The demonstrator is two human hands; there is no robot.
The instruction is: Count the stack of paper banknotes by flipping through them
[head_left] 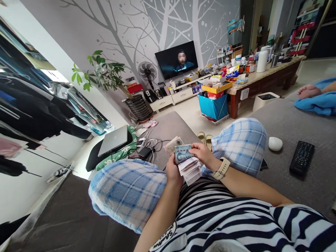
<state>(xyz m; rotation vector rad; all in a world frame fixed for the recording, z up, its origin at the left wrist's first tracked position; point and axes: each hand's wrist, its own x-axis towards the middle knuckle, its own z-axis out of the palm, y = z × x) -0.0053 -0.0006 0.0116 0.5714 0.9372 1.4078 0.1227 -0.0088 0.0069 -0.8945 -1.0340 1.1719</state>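
Note:
A blue-grey banknote (183, 154) with a printed portrait lies face up between my hands, above my lap. My left hand (174, 172) is closed round its left side, with the thumb along the edge. At its right edge my right hand (204, 154) pinches the note between thumb and fingers; a cream watch sits on that wrist. Below the note, pale folded slips (191, 170) fan out from the same grip; I cannot tell whether they are banknotes too. Just beyond my left hand, some pinkish and grey banknotes (173, 142) rest on the grey seat.
To the left are a closed laptop (114, 140), tangled cables and a black adapter (145, 152). A white mouse (275, 144) and a black remote (302, 158) lie to the right. Another person's foot (309, 91) is at the far right. Beyond stands a cluttered table (282, 66).

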